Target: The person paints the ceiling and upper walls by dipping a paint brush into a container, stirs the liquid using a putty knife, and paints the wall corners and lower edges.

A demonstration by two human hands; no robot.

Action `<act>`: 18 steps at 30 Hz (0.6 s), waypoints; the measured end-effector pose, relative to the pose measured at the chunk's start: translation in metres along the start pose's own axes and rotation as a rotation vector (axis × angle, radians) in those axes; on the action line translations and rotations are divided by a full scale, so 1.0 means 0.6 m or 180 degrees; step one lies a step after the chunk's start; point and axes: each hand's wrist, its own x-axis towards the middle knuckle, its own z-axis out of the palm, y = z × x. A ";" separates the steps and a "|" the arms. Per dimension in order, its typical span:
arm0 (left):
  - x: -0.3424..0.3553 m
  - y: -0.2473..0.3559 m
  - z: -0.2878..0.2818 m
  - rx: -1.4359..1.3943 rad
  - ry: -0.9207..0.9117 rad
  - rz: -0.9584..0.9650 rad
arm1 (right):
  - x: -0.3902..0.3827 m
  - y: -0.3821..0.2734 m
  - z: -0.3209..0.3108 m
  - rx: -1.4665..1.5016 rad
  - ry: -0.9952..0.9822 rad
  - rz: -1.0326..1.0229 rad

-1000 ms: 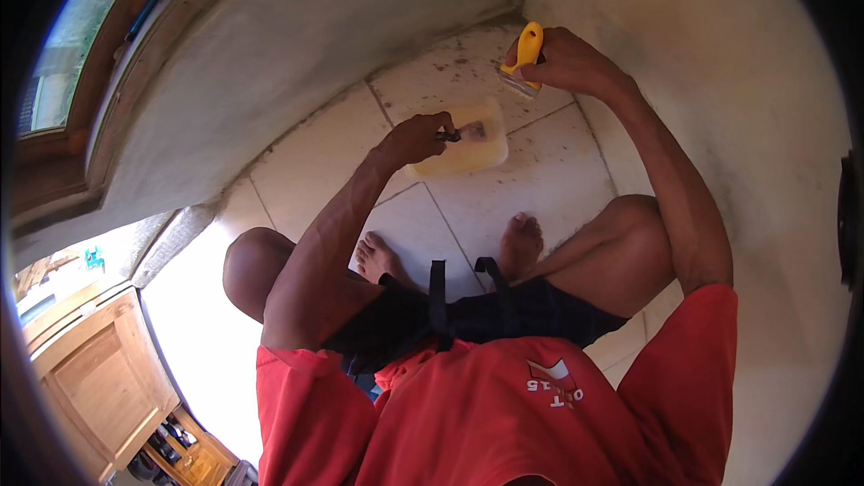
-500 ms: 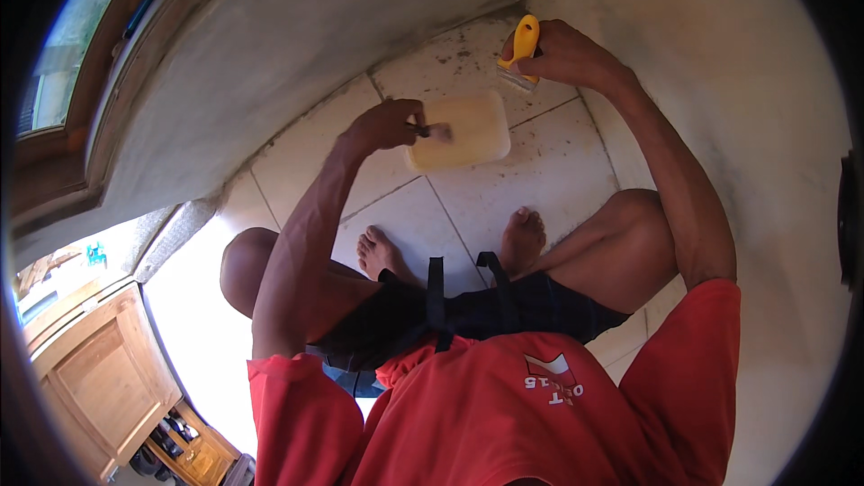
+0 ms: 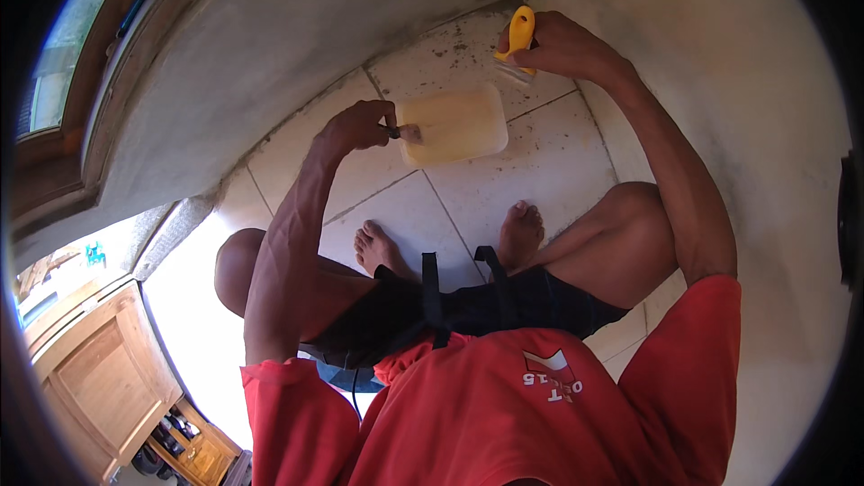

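Pinched in the fingers of my left hand [image 3: 362, 126] is a small flat tool [image 3: 411, 133] with a dark handle and a short greyish-pink end. That end is over the left side of a pale yellowish rectangular plastic tub [image 3: 486, 117], which stands on the floor tiles. Farther right, my right hand [image 3: 562, 47] grips a broad flat tool with a yellow handle [image 3: 521, 31] and a wide silver-grey end, held above the tiles near the wall corner. Whether either tool is a brush or a scraper, I cannot tell.
Dark specks dot the floor tiles [image 3: 450, 54] by the far corner. Plastered walls rise on the left [image 3: 297, 45] and right [image 3: 720, 54]. My bare feet [image 3: 380, 247] are just nearer than the tub. A wooden cabinet [image 3: 108, 373] stands at the lower left, below a wood-framed window [image 3: 67, 54].
My left hand has drawn to the left, taking its small tool from over the tub's inside toward the left rim. The right hand with the yellow-handled tool has shifted slightly up.
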 end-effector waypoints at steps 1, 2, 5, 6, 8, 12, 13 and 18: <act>0.000 0.001 -0.001 0.0085 0.0045 -0.0011 | 0.003 0.002 0.001 -0.0014 -0.0022 -0.0082; 0.004 0.005 0.000 0.0025 -0.0021 0.0051 | 0.004 0.004 0.002 -0.0030 -0.0043 -0.0159; 0.040 -0.002 0.037 -0.0324 0.0167 0.0585 | 0.009 -0.003 0.008 0.0061 -0.0046 -0.0186; 0.055 0.007 0.054 -0.0488 0.0273 0.0842 | 0.008 0.002 0.009 0.0059 -0.0053 -0.0167; 0.073 0.034 0.077 -0.0640 0.0270 0.0952 | 0.006 0.006 0.006 0.0063 -0.0086 -0.0098; 0.077 0.025 0.082 -0.0314 0.0452 0.1008 | 0.000 0.012 0.002 -0.0005 -0.0062 -0.0009; 0.072 0.013 0.079 -0.0142 0.0605 0.1091 | -0.001 0.012 0.002 0.0012 -0.0012 -0.0049; 0.024 -0.024 0.024 0.0161 0.0291 0.0191 | 0.001 0.001 0.002 0.0060 0.0000 -0.0160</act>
